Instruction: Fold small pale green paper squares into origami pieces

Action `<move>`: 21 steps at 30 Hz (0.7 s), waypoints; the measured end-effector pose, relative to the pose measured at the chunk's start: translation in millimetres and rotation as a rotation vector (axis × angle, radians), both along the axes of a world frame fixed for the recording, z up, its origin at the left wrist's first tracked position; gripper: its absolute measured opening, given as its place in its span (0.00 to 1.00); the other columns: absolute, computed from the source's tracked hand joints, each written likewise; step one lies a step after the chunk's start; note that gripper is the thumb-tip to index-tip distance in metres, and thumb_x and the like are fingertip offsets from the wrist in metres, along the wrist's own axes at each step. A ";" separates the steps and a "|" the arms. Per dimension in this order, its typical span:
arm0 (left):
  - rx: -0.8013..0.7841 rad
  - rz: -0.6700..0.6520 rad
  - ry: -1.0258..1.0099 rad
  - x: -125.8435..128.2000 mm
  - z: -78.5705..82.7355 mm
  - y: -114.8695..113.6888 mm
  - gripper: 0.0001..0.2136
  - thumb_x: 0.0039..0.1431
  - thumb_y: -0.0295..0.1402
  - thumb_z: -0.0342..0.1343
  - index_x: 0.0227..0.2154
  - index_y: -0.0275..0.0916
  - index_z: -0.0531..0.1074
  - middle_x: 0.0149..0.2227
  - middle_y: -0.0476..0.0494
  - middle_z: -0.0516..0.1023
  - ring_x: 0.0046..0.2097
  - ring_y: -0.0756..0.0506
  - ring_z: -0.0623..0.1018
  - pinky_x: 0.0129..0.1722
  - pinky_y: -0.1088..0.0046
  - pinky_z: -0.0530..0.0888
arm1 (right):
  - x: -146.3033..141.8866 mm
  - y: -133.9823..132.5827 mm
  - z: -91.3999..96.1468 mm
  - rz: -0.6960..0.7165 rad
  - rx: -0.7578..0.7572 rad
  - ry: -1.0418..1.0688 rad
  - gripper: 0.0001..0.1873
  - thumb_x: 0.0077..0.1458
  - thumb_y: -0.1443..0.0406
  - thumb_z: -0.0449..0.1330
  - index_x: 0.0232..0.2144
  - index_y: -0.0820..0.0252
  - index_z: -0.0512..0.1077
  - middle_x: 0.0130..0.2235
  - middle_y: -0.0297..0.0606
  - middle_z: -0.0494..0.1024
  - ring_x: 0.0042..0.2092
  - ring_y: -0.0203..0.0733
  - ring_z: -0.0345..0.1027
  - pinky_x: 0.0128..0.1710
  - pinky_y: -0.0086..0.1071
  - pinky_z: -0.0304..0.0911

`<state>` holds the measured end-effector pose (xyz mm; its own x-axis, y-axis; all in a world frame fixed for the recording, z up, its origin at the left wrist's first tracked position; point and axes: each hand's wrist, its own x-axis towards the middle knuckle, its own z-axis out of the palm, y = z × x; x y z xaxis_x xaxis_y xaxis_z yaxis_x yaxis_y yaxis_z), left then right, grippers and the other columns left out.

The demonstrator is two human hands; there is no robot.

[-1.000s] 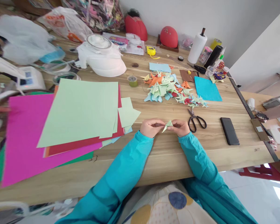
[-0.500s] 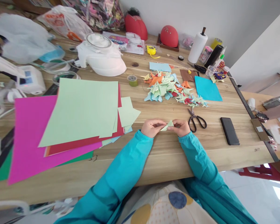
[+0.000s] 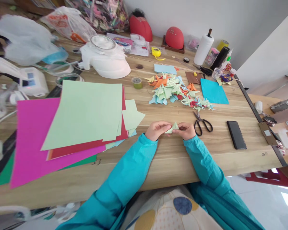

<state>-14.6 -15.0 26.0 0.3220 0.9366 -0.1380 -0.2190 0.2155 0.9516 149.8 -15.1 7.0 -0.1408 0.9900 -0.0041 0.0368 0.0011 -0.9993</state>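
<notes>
Between my two hands is a small piece of folded pale green paper (image 3: 174, 127), peaked at the top. My left hand (image 3: 156, 130) pinches its left end between thumb and fingers. On the other side, my right hand (image 3: 186, 130) grips the right part, its fingertips close to the left ones. Black-handled scissors (image 3: 202, 124) lie just right of my right hand, blades pointing away. Beyond the hands is a heap of folded paper shapes (image 3: 166, 91) in green, orange, blue and red.
Large sheets of green paper (image 3: 84, 111) cover red and magenta paper (image 3: 31, 137) on the left. Small green squares (image 3: 132, 118) lie beside them. A phone (image 3: 236, 134) rests at right, with a turquoise sheet (image 3: 214, 91) farther back. A tape roll (image 3: 136, 83) stands behind.
The folded paper has shifted slightly in my fingers, and my left thumb now lies farther over its left end. Both hands stay in nearly the same place.
</notes>
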 end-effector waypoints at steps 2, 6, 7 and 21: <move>0.003 -0.004 0.039 1.9 0.0 -0.1 0.16 0.36 0.39 0.64 0.27 0.32 0.73 0.22 0.44 0.77 0.25 0.45 0.76 0.24 0.68 0.76 | 0.6 0.5 0.0 -0.024 0.017 0.001 0.14 0.28 0.60 0.69 0.19 0.62 0.72 0.22 0.35 0.76 0.24 0.38 0.69 0.24 0.29 0.64; -0.012 0.021 0.071 5.6 -4.5 0.0 0.14 0.36 0.38 0.64 0.25 0.32 0.73 0.19 0.45 0.76 0.23 0.46 0.76 0.24 0.69 0.76 | 2.2 0.8 1.3 -0.031 0.034 -0.052 0.12 0.33 0.59 0.68 0.20 0.62 0.73 0.20 0.35 0.75 0.22 0.36 0.68 0.23 0.28 0.64; -0.014 0.025 0.071 6.1 -5.8 0.1 0.14 0.36 0.38 0.64 0.25 0.32 0.73 0.20 0.45 0.76 0.23 0.46 0.76 0.24 0.69 0.76 | 2.3 0.8 1.7 -0.028 0.027 -0.053 0.12 0.35 0.59 0.66 0.20 0.62 0.73 0.20 0.35 0.75 0.22 0.36 0.68 0.24 0.28 0.64; -0.036 0.101 0.068 10.8 -8.8 0.2 0.16 0.35 0.41 0.64 0.24 0.32 0.73 0.18 0.46 0.75 0.20 0.47 0.75 0.22 0.70 0.76 | -2.6 0.6 4.4 -0.058 -0.032 -0.004 0.18 0.38 0.52 0.63 0.19 0.62 0.70 0.18 0.35 0.74 0.21 0.35 0.67 0.25 0.30 0.65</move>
